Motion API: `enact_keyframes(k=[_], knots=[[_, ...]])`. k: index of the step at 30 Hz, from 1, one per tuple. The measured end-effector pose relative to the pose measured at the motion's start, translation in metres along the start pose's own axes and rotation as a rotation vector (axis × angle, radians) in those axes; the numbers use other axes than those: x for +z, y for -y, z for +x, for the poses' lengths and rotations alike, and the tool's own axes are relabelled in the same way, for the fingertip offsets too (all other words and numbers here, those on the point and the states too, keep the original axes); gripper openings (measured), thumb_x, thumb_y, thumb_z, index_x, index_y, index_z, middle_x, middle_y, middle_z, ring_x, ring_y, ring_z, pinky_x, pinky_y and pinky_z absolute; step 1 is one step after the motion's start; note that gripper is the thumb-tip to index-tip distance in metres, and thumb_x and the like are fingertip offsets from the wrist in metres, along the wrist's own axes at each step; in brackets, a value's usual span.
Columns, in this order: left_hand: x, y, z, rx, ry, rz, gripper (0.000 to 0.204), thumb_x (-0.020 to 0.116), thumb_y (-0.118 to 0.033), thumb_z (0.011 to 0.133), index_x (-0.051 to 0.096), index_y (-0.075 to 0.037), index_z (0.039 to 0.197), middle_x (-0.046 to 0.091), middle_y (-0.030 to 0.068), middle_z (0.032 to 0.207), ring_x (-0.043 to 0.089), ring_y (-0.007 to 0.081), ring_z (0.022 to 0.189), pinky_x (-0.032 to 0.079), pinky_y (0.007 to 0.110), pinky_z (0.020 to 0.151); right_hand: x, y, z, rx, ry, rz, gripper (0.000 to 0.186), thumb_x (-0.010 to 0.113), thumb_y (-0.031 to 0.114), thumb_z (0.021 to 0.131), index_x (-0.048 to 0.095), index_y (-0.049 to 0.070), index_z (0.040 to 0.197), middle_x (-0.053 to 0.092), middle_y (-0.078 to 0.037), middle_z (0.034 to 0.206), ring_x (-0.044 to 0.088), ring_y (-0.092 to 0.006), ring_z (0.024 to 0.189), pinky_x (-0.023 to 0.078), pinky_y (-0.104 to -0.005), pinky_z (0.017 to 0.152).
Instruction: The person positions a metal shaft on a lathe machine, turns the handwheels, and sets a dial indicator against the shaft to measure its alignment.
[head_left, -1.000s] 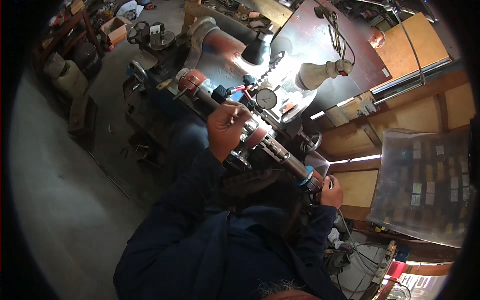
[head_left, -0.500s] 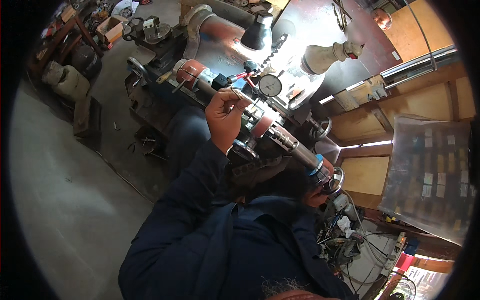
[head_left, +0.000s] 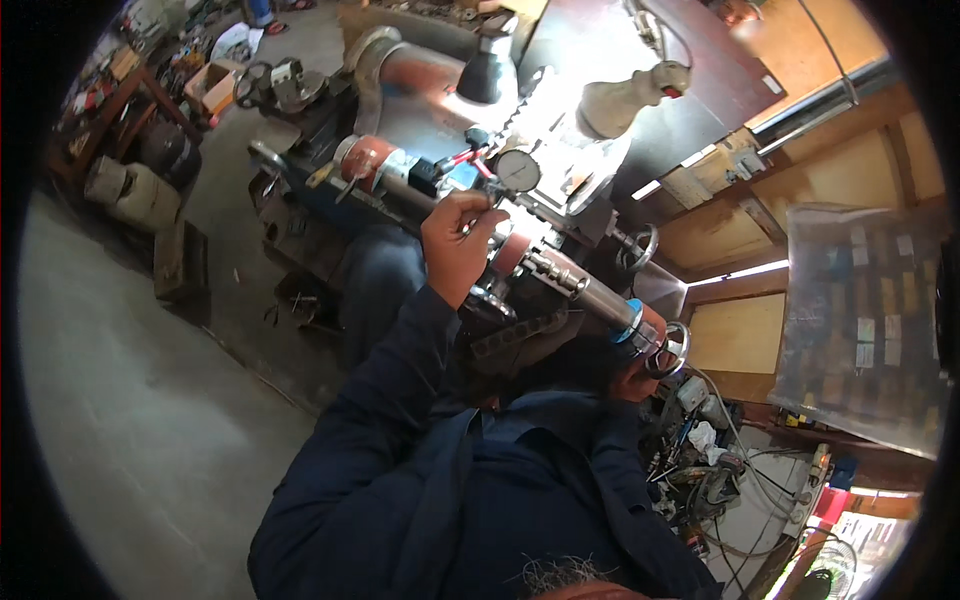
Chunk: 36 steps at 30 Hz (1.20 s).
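Observation:
My left hand (head_left: pixel 462 245) is closed in a pinch at the middle of a steel spindle assembly, just below a dial gauge (head_left: pixel 518 170) on a red-armed holder; what the fingertips hold is hidden. Beside it are a red collar (head_left: pixel 512 254) and a steel shaft (head_left: pixel 600 301) with a blue ring (head_left: pixel 632 315). The shaft's far end has a red fitting (head_left: pixel 367 160). My right hand (head_left: pixel 632 380) is at the near end, under and behind a chrome handwheel (head_left: pixel 676 350), its fingers mostly hidden.
Two lamps (head_left: pixel 485 75) (head_left: pixel 615 105) light the machine. A person's head (head_left: pixel 740 14) shows at top right, another person's feet (head_left: pixel 275 27) at top left. Gas cylinders (head_left: pixel 145 200) stand left, a cardboard box (head_left: pixel 210 88) behind. A plastic sheet (head_left: pixel 865 320) hangs right; cables and tools lie below.
Since a second ago my right hand has moved down and behind the handwheel, which now shows at the shaft's near end. My left hand stays pinched near the gauge. The view has shifted slightly.

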<state>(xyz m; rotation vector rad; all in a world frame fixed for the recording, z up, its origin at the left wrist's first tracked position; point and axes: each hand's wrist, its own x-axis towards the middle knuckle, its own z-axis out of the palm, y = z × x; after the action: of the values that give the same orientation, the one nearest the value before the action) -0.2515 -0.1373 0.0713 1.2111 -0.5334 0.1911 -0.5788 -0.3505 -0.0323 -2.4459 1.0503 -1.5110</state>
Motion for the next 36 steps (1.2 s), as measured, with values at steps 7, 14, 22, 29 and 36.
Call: enact_keyframes(k=[7, 14, 22, 29, 36], knots=[[-0.002, -0.013, 0.006, 0.139, 0.161, 0.227, 0.015, 0.076, 0.003, 0.079, 0.064, -0.002, 0.087, 0.068, 0.0102, 0.082, 0.066, 0.0215, 0.075, 0.052, 0.031, 0.07, -0.008, 0.02, 0.013, 0.132, 0.059, 0.077, 0.042, 0.057, 0.024, 0.1, 0.054, -0.003, 0.131, 0.06, -0.028, 0.124, 0.06, -0.0445, 0.112, 0.047, -0.047, 0.095], [-0.001, -0.011, 0.004, 0.088, 0.202, 0.191, 0.015, 0.076, 0.002, 0.079, 0.064, -0.002, 0.087, 0.066, 0.0096, 0.08, 0.066, 0.0198, 0.075, 0.052, 0.031, 0.069, -0.012, 0.035, 0.017, 0.276, 0.108, 0.29, 0.047, 0.062, 0.026, 0.098, 0.05, -0.004, 0.133, 0.06, -0.024, 0.123, 0.061, -0.0358, 0.111, 0.049, -0.0426, 0.092], [-0.003, -0.011, 0.006, 0.084, 0.293, 0.299, 0.006, 0.064, 0.006, 0.086, 0.068, 0.001, 0.087, 0.071, 0.0115, 0.08, 0.069, 0.0217, 0.075, 0.053, 0.032, 0.071, 0.003, -0.021, -0.02, 0.322, 0.083, 0.231, 0.071, 0.067, 0.033, 0.093, 0.039, -0.011, 0.142, 0.056, -0.027, 0.133, 0.059, -0.0366, 0.121, 0.047, -0.0416, 0.101], [-0.001, -0.009, 0.003, 0.09, 0.205, 0.243, 0.013, 0.075, 0.001, 0.079, 0.066, -0.001, 0.088, 0.067, 0.0097, 0.087, 0.065, 0.0233, 0.087, 0.05, 0.033, 0.083, -0.031, 0.02, 0.026, 0.228, 0.005, 0.421, 0.067, 0.056, 0.034, 0.097, 0.04, -0.012, 0.142, 0.052, -0.031, 0.138, 0.052, -0.0413, 0.129, 0.04, -0.0443, 0.109], [-0.007, -0.001, 0.003, 0.012, 0.167, 0.283, 0.011, 0.075, 0.007, 0.078, 0.067, 0.001, 0.083, 0.069, 0.0096, 0.081, 0.065, 0.0172, 0.075, 0.051, 0.031, 0.071, -0.044, 0.077, 0.138, 0.143, 0.151, 0.027, 0.043, 0.057, 0.022, 0.096, 0.056, -0.005, 0.13, 0.06, -0.025, 0.128, 0.058, -0.0389, 0.12, 0.046, -0.0424, 0.102]])
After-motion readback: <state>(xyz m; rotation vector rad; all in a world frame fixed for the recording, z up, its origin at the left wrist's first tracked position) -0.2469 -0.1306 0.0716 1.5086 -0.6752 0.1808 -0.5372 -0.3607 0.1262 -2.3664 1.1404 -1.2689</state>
